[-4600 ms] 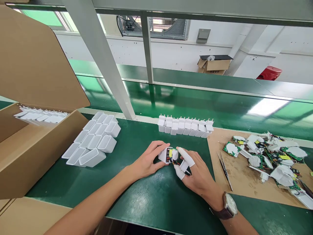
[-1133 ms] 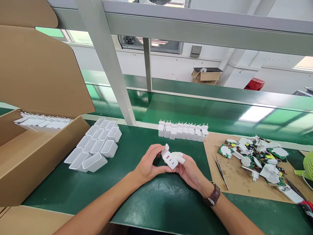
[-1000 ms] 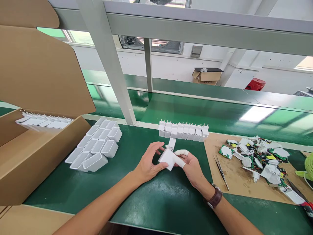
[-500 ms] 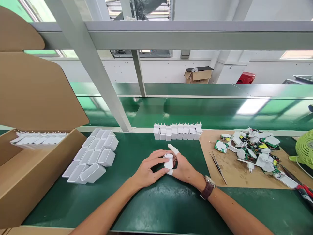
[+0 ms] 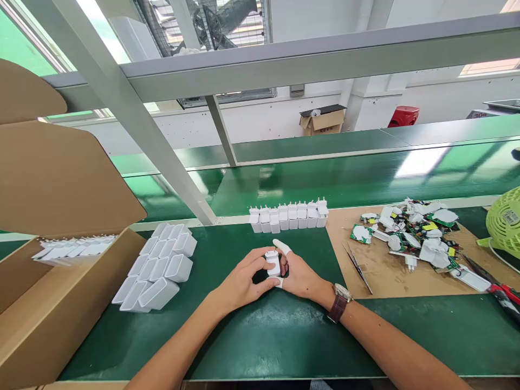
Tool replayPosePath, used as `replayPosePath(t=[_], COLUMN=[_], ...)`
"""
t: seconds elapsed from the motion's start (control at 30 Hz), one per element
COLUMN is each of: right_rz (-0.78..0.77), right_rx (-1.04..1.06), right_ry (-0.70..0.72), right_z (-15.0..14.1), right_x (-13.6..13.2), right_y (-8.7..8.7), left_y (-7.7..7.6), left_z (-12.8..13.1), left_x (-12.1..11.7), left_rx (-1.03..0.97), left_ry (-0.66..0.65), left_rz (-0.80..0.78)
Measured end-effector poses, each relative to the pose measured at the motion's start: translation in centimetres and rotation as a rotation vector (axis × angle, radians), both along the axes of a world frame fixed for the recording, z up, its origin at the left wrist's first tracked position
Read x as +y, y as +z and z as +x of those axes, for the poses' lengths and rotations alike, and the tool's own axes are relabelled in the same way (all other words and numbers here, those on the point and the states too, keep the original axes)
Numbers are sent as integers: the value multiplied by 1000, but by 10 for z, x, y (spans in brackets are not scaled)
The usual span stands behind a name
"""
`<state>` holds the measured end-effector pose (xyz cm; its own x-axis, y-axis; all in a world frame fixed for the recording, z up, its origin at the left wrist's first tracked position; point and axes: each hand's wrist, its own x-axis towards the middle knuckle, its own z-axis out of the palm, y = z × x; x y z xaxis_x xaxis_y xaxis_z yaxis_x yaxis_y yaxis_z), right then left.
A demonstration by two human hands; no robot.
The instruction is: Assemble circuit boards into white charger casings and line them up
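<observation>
A small white plastic adapter housing (image 5: 273, 262) is held between my two hands above the green table. My left hand (image 5: 244, 275) grips it from the left, with thumb and fingers closed around its side. From the right, my right hand (image 5: 303, 273) holds the same piece, its fingers partly hidden behind it. White finger cots cover the right thumb and a raised finger. Beyond my hands, a row of white plug adapters (image 5: 289, 216) stands at the table's back edge. Open white casings (image 5: 159, 265) are grouped left of my hands.
At the left stands an open cardboard box (image 5: 93, 287) with white pieces inside. Tweezers (image 5: 358, 268) lie on a brown board (image 5: 390, 284) at the right, beside heaped circuit boards (image 5: 422, 233). Red-handled pliers (image 5: 501, 292) and a green fan (image 5: 504, 223) are at far right.
The camera view has tilted and shifted slightly. Both hands stay together on the white housing, with their grip almost the same.
</observation>
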<state>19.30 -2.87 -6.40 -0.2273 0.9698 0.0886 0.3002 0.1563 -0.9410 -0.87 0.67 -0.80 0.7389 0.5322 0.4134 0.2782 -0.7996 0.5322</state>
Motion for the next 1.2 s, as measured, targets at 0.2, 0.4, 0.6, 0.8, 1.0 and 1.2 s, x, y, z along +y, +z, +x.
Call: replayPosePath(t=[0.2,0.4,0.6,0.8,1.0,1.2], right_rz=[128,174,181,212,259,398], right_rx=[69,47,108,116,61,218], right_ry=[-65,-50,-42,-12,-36,-527], right_z=[3,2,4,8,11,63], right_x=[-5,-3,-2,-6,-15,10], right_y=[0,3,2,-1,10,71], left_y=[-2,12,21,89,117,51], left_z=[-21,-39,-24,-83,-174,-228], left_x=[44,114,120,82,9,-20], left_rx=[59,71,78,39,447,574], left_ry=[328,501,472,648,763,741], left_rz=[-62,-140,-164,-102,94,359])
